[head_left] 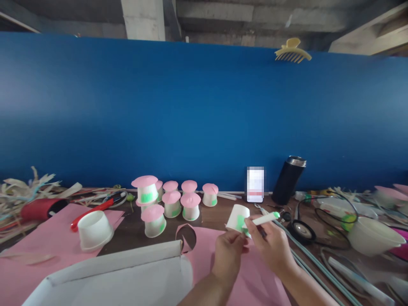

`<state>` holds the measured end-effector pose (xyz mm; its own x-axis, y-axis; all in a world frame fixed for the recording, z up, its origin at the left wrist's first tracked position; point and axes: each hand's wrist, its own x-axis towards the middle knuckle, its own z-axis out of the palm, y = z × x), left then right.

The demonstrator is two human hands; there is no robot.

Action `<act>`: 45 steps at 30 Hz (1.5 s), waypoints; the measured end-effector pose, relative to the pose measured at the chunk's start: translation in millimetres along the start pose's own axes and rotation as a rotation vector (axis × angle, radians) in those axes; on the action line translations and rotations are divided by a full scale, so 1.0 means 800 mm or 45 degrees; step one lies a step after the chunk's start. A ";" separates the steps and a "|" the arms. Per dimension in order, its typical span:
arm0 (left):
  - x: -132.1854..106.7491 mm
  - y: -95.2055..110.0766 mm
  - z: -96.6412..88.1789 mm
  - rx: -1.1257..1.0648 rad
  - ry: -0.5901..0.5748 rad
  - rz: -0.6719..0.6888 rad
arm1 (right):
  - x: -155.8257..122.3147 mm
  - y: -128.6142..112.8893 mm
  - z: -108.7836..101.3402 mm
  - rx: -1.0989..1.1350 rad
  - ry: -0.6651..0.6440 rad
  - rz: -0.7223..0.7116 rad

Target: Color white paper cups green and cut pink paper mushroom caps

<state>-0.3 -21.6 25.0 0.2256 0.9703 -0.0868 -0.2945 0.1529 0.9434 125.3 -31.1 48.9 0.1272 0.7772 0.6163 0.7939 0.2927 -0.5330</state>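
Observation:
My left hand point(228, 250) grips a small white paper cup point(237, 216) with a green patch on its side, tilted over the pink paper sheet point(204, 250). My right hand point(272, 246) pinches a white marker with a green tip point(263, 219), and the tip touches the cup's green patch. Behind them stand several finished white cups with pink caps point(172, 199) and green marks, grouped on the brown table.
An upturned white cup point(94, 229) sits on pink paper at left beside red-handled scissors point(92, 211). A white cardboard box point(127, 272) lies at the front. A black flask point(288, 179), cables, a white bowl point(371, 236) and grey rods crowd the right. A blue wall backs the table.

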 end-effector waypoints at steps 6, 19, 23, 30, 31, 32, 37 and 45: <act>-0.001 0.000 0.000 -0.001 0.000 -0.002 | 0.003 0.000 -0.001 -0.002 0.035 0.012; -0.001 0.002 -0.001 0.007 -0.001 -0.007 | 0.001 0.001 0.000 -0.004 0.016 0.031; 0.001 0.000 -0.001 0.010 -0.001 -0.018 | 0.001 0.001 0.000 -0.003 0.030 0.037; 0.003 -0.003 -0.002 -0.031 -0.011 -0.002 | -0.002 -0.005 -0.002 0.086 -0.111 0.019; 0.003 -0.003 -0.002 -0.035 -0.014 -0.004 | -0.002 -0.005 -0.002 0.101 -0.135 0.022; 0.004 -0.004 -0.002 -0.037 -0.015 -0.006 | -0.002 -0.004 -0.002 0.105 -0.138 0.025; 0.008 -0.005 -0.003 -0.037 0.001 -0.001 | -0.002 0.000 0.001 0.068 -0.033 0.024; 0.006 -0.003 -0.004 -0.033 -0.002 0.010 | -0.004 0.001 0.003 0.059 -0.047 -0.024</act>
<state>-1.8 -16.6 21.3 0.2247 0.9712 -0.0790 -0.3202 0.1502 0.9354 124.0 -32.1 45.5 0.0897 0.7908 0.6054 0.7674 0.3327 -0.5482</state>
